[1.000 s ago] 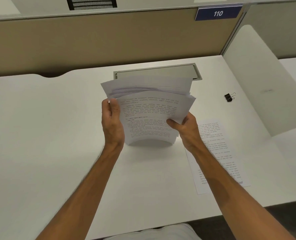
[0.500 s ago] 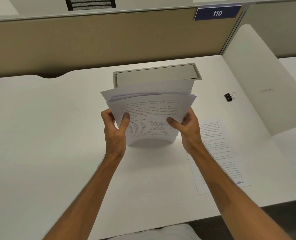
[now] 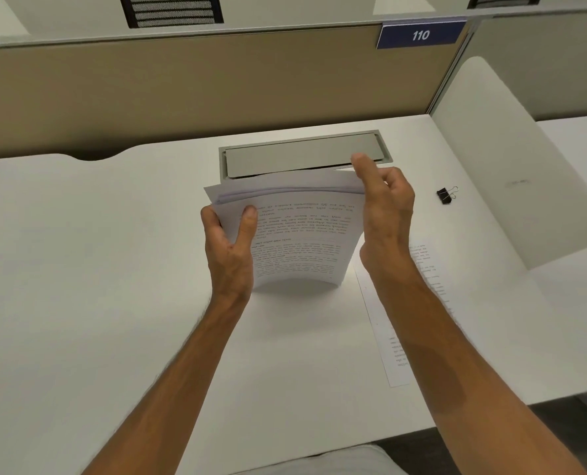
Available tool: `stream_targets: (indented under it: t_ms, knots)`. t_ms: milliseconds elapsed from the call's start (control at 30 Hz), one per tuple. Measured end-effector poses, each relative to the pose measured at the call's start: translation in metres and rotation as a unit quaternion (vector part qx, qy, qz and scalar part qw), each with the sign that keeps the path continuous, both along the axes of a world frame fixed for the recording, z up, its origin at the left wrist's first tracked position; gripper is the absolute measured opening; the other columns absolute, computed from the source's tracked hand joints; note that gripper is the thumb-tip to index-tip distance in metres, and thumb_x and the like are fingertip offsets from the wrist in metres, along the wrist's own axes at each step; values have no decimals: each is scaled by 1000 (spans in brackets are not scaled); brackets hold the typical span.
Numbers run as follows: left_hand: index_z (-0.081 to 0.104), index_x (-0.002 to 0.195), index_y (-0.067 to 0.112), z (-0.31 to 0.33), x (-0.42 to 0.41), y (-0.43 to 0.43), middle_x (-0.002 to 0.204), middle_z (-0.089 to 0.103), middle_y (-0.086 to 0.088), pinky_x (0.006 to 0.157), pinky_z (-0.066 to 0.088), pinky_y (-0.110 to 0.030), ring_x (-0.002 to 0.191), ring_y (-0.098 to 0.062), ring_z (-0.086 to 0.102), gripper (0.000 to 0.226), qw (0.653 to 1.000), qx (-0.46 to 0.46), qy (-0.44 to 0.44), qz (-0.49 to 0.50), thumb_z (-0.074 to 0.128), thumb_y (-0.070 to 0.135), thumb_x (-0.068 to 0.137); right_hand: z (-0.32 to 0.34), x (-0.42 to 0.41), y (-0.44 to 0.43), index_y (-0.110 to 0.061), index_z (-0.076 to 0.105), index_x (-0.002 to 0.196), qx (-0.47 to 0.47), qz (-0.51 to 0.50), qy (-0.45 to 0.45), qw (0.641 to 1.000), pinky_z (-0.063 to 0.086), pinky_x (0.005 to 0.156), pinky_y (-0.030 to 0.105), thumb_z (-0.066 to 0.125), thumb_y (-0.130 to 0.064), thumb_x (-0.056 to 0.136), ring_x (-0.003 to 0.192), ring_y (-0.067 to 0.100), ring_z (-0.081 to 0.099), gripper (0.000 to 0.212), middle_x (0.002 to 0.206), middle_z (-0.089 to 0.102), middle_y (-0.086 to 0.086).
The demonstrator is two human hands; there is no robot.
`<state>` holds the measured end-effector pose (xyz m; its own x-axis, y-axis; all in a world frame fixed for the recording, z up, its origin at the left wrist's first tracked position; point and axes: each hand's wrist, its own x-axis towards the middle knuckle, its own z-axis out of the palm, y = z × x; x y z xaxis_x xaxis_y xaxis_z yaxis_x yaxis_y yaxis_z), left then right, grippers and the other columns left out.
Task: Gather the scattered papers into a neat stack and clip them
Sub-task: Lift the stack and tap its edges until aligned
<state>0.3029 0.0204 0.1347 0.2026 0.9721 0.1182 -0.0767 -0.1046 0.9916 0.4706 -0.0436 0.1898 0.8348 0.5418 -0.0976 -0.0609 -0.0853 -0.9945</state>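
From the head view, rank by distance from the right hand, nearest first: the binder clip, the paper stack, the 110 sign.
1. paper stack: touching the right hand, which rests against its right edge while the left hand grips the left side.
2. binder clip: on the desk, off to the hand's right.
3. 110 sign: up on the partition, farthest back.

Binder clip right of stack, on desk
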Motion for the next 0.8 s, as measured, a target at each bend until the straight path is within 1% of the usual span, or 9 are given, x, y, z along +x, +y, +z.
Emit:
stream_targets:
  t_ms: [133, 233, 333, 400, 500, 533, 667, 733, 800]
  knots:
    - [44, 112, 35, -2, -2, 2, 111, 60, 0, 72, 57, -23, 100, -12, 65, 19, 1000, -2, 5, -12, 53, 39, 96, -15, -1, -4, -18, 58, 101, -18, -3, -20, 1000, 53, 69, 29, 61, -53, 81, 81, 14, 65, 41, 84, 66, -4]
    - [44, 111, 38, -11, -5, 5, 111, 61, 3, 74, 57, -24, 102, -15, 64, 16, 999, -11, 26, -22, 50, 40, 97, -23, -1, -10, -15, 57, 108, -6, 32, -6, 999, 53, 65, 24, 62, -56, 86, 74, 9, 66, 47, 82, 66, -6]
    - [44, 109, 37, -23, -10, 4, 110, 60, 8, 74, 57, -20, 101, -10, 64, 9, 998, -11, 52, -36, 44, 34, 101, -33, 5, -21, -7, 51, 121, 48, 112, 5, 993, 56, 69, 23, 68, -73, 73, 80, 8, 70, 84, 94, 66, -2]
    - [45, 107, 30, -32, -15, 2, 105, 60, 9, 71, 54, -14, 94, 0, 63, 9, 996, -4, 85, -35, 40, 23, 106, -42, 10, -30, -3, 47, 128, 58, 158, 14, 986, 57, 74, 23, 75, -72, 64, 92, 7, 71, 98, 108, 66, 2]
    - [46, 101, 17, -44, -22, 1, 93, 57, 9, 66, 47, -13, 79, 7, 57, 12, 990, 1, 138, -18, 37, 13, 108, -62, 16, -42, -2, 47, 130, 40, 187, 28, 981, 55, 84, 26, 87, -47, 67, 104, 6, 68, 88, 116, 66, 1]
    - [48, 98, 17, -46, -24, 0, 90, 56, 9, 66, 44, -14, 77, 6, 54, 15, 990, 7, 143, -13, 38, 10, 107, -68, 17, -45, -4, 48, 131, 36, 189, 34, 981, 55, 87, 28, 87, -48, 68, 106, 8, 68, 87, 117, 66, 1]
    - [51, 95, 18, -48, -26, 1, 85, 56, 10, 70, 46, -19, 77, -3, 54, 19, 987, 0, 158, 5, 40, 6, 105, -79, 18, -55, -14, 52, 129, 49, 211, 69, 974, 50, 102, 36, 74, -79, 56, 116, 18, 61, 100, 122, 65, 0]
    - [49, 99, 16, -47, -26, 1, 87, 58, 12, 70, 49, -21, 79, -5, 58, 12, 984, 4, 178, 2, 41, 15, 107, -80, 16, -59, -17, 51, 133, 53, 232, 77, 968, 47, 107, 37, 73, -81, 56, 125, 22, 57, 102, 131, 63, 3]
    - [52, 99, 25, -43, -27, 1, 90, 60, 15, 71, 51, -16, 82, -5, 61, 13, 985, 5, 173, -1, 44, 18, 107, -81, 17, -64, -14, 49, 138, 40, 258, 78, 962, 45, 111, 40, 80, -69, 63, 130, 24, 55, 98, 137, 60, 6]
